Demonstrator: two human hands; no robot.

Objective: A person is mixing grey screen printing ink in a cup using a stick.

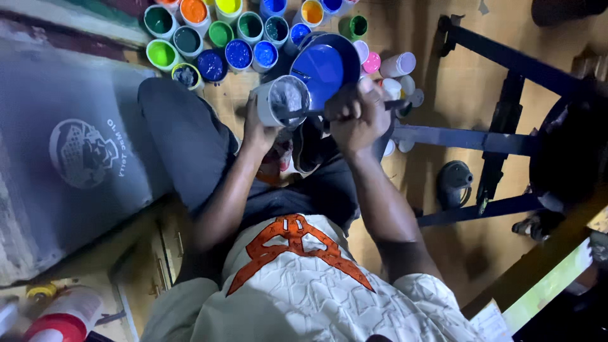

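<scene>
Holding a white cup (282, 101) of grey paint, left hand (258, 130) fingers wrapped round it; right hand (356, 117) fingers grip a stick (304, 114) inside, beside the blue paint bowl (324, 68).

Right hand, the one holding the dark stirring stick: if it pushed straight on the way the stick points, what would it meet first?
The right hand aims its stirring stick into the small grey paint cup held by the left hand. It would likely meet that cup's inside first; depth is hard to judge.
</scene>
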